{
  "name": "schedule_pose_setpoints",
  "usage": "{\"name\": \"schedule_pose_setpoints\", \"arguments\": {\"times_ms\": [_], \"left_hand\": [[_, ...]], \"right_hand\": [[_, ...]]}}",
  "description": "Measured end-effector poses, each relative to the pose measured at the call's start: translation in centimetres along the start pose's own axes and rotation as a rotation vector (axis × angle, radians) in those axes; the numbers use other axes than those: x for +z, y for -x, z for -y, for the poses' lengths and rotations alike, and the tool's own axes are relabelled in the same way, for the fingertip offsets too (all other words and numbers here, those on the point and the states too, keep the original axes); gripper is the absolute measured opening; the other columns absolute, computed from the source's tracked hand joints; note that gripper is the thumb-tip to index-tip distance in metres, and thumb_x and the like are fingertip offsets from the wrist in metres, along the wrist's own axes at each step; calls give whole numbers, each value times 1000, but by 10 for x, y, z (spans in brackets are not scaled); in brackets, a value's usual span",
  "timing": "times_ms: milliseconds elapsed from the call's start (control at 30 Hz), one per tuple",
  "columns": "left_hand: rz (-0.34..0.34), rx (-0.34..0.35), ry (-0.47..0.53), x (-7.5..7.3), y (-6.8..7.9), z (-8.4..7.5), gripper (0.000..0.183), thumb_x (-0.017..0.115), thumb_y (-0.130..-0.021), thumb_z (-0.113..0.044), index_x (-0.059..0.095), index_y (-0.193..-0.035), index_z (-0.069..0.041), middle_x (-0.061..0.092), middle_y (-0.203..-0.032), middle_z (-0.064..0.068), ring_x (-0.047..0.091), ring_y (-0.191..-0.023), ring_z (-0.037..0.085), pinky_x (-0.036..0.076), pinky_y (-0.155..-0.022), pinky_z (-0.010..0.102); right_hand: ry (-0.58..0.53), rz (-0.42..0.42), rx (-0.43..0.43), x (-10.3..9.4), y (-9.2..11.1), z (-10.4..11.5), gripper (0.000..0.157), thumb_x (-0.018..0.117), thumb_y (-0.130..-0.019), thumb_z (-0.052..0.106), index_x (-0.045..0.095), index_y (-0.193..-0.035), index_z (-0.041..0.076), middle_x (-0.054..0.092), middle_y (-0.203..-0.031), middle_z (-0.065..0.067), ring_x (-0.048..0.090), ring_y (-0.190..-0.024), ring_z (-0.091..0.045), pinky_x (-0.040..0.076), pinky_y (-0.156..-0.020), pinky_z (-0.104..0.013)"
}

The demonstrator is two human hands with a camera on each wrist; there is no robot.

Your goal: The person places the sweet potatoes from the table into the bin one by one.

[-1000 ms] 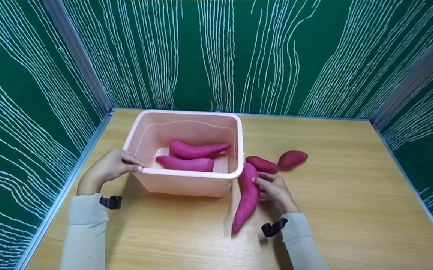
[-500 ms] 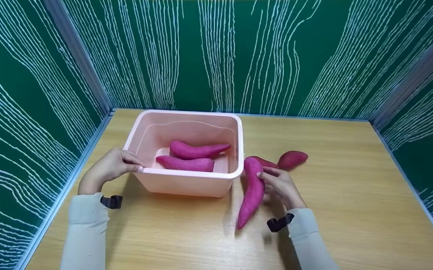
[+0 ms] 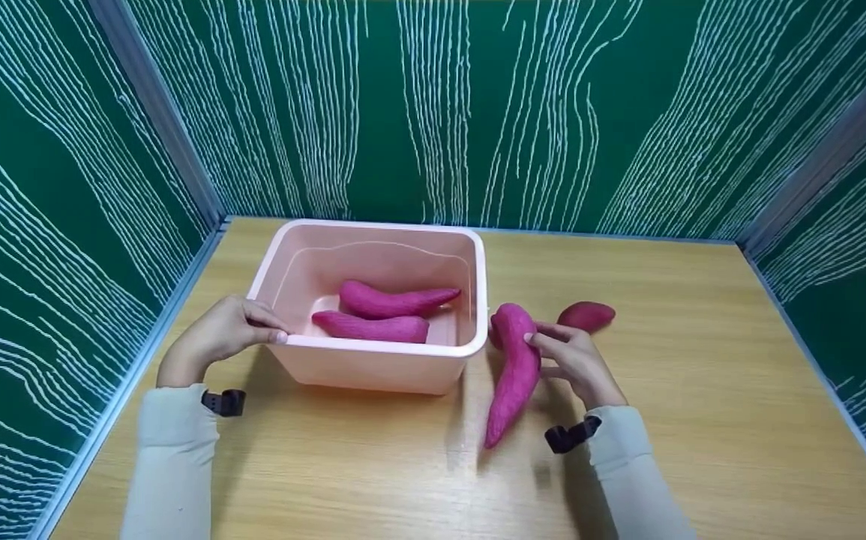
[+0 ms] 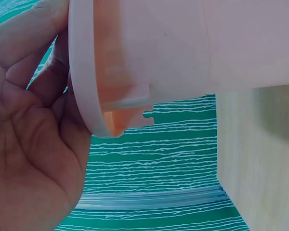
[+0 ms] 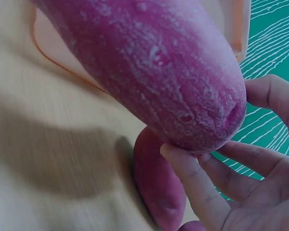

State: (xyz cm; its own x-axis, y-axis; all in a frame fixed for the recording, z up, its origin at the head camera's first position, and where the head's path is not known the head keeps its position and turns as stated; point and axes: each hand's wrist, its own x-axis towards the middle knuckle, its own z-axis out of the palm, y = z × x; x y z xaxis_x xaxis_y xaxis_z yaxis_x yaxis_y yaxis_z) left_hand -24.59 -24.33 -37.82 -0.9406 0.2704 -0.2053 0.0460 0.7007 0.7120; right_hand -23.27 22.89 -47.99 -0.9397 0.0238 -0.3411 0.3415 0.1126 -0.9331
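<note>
Over the last second I've watched the right hand (image 3: 579,361) carry the long sweet potato (image 3: 516,367) a little rightward and toward the back, so its thick end now hides most of a smaller red tuber (image 3: 495,334). That grip pinches the potato between thumb and fingers, outside the pink bin (image 3: 373,369), by its right wall — I'd judge the work on it unfinished. The left hand (image 3: 217,337) hasn't moved, its grip pinching the bin's rim — which should keep it steady.

Head view facing forward-down, 2 wrist close-ups, all sharing pink bin (image 3: 374,369)
</note>
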Motion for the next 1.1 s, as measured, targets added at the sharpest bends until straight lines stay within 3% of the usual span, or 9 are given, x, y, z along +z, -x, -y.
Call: {"name": "schedule_pose_setpoints", "arguments": {"times_ms": [167, 867, 1100], "left_hand": [[-13, 38, -5, 1, 0, 1, 22, 74, -83, -12, 75, -102, -2, 68, -116, 18, 49, -112, 33, 44, -101, 51], [-12, 16, -1, 0, 2, -1, 21, 74, -83, -14, 76, -102, -6, 68, -115, 18, 49, -113, 34, 42, -103, 53], [-18, 53, -19, 1, 2, 0, 18, 74, -83, -11, 76, -100, -4, 68, -113, 18, 50, -109, 32, 43, -100, 49]], "right_hand": [[-7, 17, -17, -2, 1, 6, 60, 64, -90, 23, 44, -140, -3, 57, -121, -13, 63, -90, -12, 57, -75, -29], [78, 61, 16, -14, 6, 42, 68, 68, -88, 34, 41, -145, 7, 50, -132, -15, 61, -97, -18, 56, -85, -31], [28, 69, -2, -15, 8, 52, 65, 66, -90, 28, 40, -145, 4, 56, -122, -13, 64, -92, -13, 57, -81, -29]]}}
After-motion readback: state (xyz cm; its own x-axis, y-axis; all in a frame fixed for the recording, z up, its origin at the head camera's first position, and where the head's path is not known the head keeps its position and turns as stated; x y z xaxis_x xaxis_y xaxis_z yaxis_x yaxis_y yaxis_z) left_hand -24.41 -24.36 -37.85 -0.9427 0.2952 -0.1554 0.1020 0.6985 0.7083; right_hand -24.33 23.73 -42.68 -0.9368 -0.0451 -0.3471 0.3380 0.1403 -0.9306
